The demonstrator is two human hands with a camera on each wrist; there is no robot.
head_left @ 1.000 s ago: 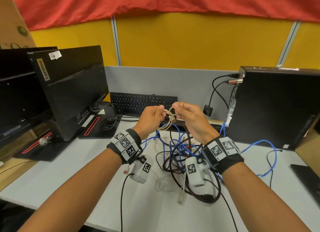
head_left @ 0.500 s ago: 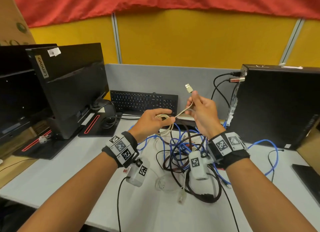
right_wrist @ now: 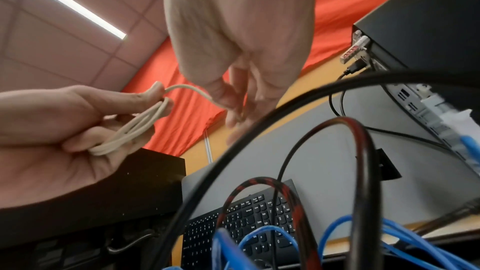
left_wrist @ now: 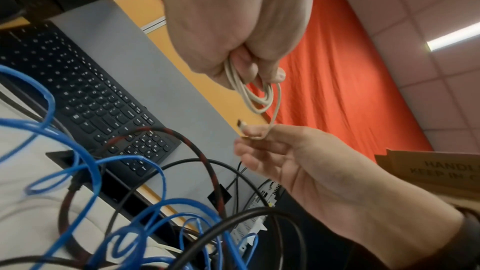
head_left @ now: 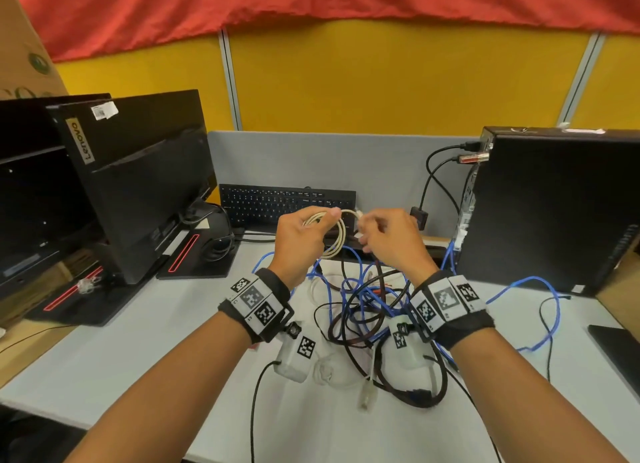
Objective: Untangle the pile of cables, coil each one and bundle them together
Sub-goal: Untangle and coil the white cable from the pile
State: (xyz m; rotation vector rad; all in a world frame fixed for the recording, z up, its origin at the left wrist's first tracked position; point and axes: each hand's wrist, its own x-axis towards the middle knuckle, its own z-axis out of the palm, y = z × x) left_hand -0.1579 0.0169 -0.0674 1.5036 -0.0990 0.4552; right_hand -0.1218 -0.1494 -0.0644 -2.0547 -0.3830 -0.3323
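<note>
The left hand (head_left: 304, 241) grips the coiled white cable (head_left: 337, 235) above the desk (head_left: 104, 358). The right hand (head_left: 388, 241) pinches the cable's one loose end. Two hands, one coil. The pile (head_left: 367, 310) below is too tangled to count.

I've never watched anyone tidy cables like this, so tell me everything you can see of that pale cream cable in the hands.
The cream cable is thin, smooth and round, wound into a small coil of several loops. The left hand grips the coil above the desk, thumb on top. A short free tail runs to the right hand, whose fingertips pinch it near its metal-tipped plug. It hangs clear of the tangled pile below.
</note>
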